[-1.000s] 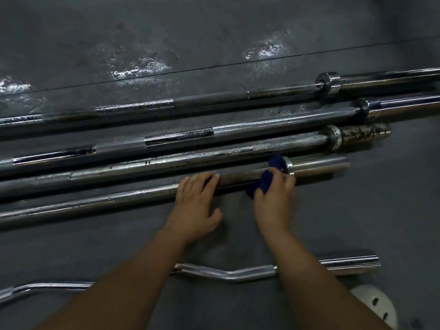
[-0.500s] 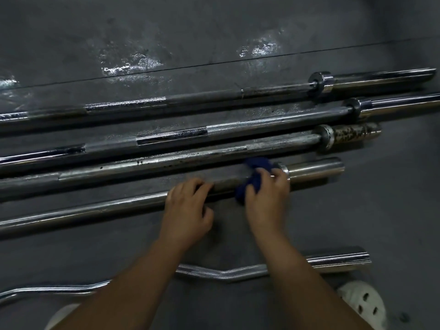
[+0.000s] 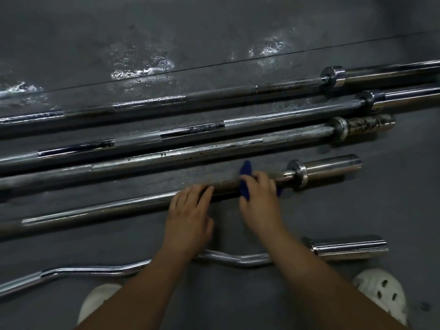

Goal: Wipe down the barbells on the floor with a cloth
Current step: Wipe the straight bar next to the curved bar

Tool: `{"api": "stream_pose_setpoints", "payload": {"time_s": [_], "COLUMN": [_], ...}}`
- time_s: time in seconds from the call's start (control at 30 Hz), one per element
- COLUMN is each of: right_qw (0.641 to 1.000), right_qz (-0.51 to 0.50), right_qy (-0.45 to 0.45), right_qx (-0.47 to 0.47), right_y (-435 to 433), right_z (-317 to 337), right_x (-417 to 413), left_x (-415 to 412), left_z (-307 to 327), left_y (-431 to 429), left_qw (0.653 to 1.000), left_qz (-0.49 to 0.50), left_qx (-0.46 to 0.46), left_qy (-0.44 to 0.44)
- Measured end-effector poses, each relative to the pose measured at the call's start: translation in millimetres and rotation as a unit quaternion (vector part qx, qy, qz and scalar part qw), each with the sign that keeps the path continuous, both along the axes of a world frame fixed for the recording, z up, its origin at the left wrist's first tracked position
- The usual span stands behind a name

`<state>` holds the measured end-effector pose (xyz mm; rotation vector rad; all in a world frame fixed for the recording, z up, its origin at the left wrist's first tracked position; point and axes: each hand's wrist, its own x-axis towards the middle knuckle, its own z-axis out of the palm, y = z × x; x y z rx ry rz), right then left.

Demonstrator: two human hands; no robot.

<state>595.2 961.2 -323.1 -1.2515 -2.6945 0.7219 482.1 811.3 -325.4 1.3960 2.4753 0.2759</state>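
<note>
Several steel barbells lie side by side on the dark floor. My right hand (image 3: 259, 198) presses a dark blue cloth (image 3: 245, 177) around the shaft of the nearest straight barbell (image 3: 107, 210), just left of its collar and sleeve (image 3: 331, 166). My left hand (image 3: 189, 210) rests flat with its fingertips on the same shaft, a hand's width to the left of the cloth. Much of the cloth is hidden under my right hand.
Three longer barbells (image 3: 214, 132) lie beyond, the third one with a rusty sleeve (image 3: 366, 125). A curl bar (image 3: 238, 258) lies across under my forearms. My white perforated shoes (image 3: 383, 296) stand on the grey rubber floor (image 3: 392, 206) at the bottom.
My right hand and the cloth have slid left along the shaft, away from the collar, which now shows. My left hand has stayed on the bar.
</note>
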Motion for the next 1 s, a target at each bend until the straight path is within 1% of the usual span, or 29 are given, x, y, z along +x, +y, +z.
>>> {"api": "stream_pose_setpoints", "payload": {"time_s": [0.03, 0.07, 0.13, 0.17, 0.2, 0.27, 0.3, 0.33, 0.37, 0.4, 0.43, 0.47, 0.5, 0.53, 0.57, 0.6, 0.63, 0.67, 0.7, 0.73, 0.77, 0.83, 0.87, 0.9, 0.93, 1.0], "right_qw": [1.0, 1.0, 0.988, 0.98, 0.982, 0.997, 0.998, 0.996, 0.996, 0.998, 0.997, 0.987, 0.977, 0.975, 0.977, 0.973, 0.964, 0.962, 0.973, 0.983, 0.993, 0.99, 0.984, 0.977, 0.971, 0.948], "right_qz": [0.017, -0.009, -0.15, -0.195, -0.182, -0.037, 0.034, 0.076, 0.073, 0.024, -0.065, -0.159, -0.214, -0.219, -0.18, -0.125, -0.074, -0.042, -0.028, -0.047, -0.072, -0.126, -0.155, -0.181, -0.209, -0.299], "right_qy": [-0.005, -0.007, -0.012, -0.022, -0.033, -0.029, -0.023, -0.023, -0.021, -0.015, -0.004, 0.003, 0.008, 0.02, 0.042, 0.069, 0.094, 0.109, 0.097, 0.078, 0.047, 0.036, 0.048, 0.053, 0.065, 0.091], "right_qx": [0.011, 0.026, 0.034, 0.038, 0.046, 0.054, 0.055, 0.051, 0.05, 0.048, 0.041, 0.033, 0.012, -0.037, -0.108, -0.183, -0.238, -0.248, -0.206, -0.157, -0.08, 0.044, 0.077, 0.097, 0.097, 0.063], "right_y": [8, 20, 30, 21, 5, -23, -26, -19, -5, 11, 24, 34, 40, 42, 42, 43, 42, 41, 40, 38, 35, 26, 25, 29, 34, 40], "right_z": [-1, -4, -2, -2, -1, -1, -3, -3, -3, -3, 0, 4, 11, 18, 23, 26, 29, 29, 28, 27, 22, 18, 18, 17, 16, 9], "right_x": [2, 9, 19, 16, 7, -12, -16, -14, -9, 0, 11, 20, 23, 19, 13, 4, -3, -7, -9, -9, -5, 5, 9, 11, 12, 6], "left_x": [0, 1, 1, 1, 2, 4, 4, 4, 3, 2, 1, 1, 1, 2, 2, 3, 3, 2, 1, 0, 0, -1, -1, -1, 0, 0], "left_z": [1, 2, 3, 3, 3, 2, 2, 1, 1, 1, 0, 0, -1, -2, -2, -2, -2, -1, 0, 1, 2, 3, 3, 3, 3, 3], "left_y": [1, 1, 3, 4, 5, 7, 7, 7, 6, 5, 5, 5, 6, 7, 8, 9, 9, 10, 10, 10, 10, 9, 9, 8, 7, 8], "left_qw": [1.0, 1.0, 0.999, 0.999, 0.999, 0.999, 0.999, 0.999, 1.0, 1.0, 1.0, 1.0, 1.0, 1.0, 0.999, 0.999, 0.999, 0.999, 0.999, 0.999, 0.999, 0.999, 0.999, 0.999, 1.0, 0.999], "left_qz": [0.009, 0.016, 0.028, 0.035, 0.039, 0.039, 0.035, 0.03, 0.025, 0.023, 0.022, 0.023, 0.024, 0.025, 0.029, 0.034, 0.037, 0.037, 0.037, 0.036, 0.034, 0.031, 0.029, 0.028, 0.027, 0.029], "left_qx": [-0.002, -0.004, -0.006, -0.005, -0.003, 0.0, 0.0, -0.001, -0.003, -0.002, 0.003, 0.007, 0.011, 0.015, 0.019, 0.019, 0.016, 0.011, 0.007, 0.004, 0.001, 0.0, 0.001, 0.003, 0.004, 0.005], "left_qy": [-0.002, -0.006, -0.014, -0.016, -0.018, -0.024, -0.024, -0.021, -0.017, -0.016, -0.014, -0.011, -0.008, -0.006, -0.006, -0.006, -0.007, -0.01, -0.013, -0.016, -0.018, -0.023, -0.023, -0.02, -0.016, -0.016]}}
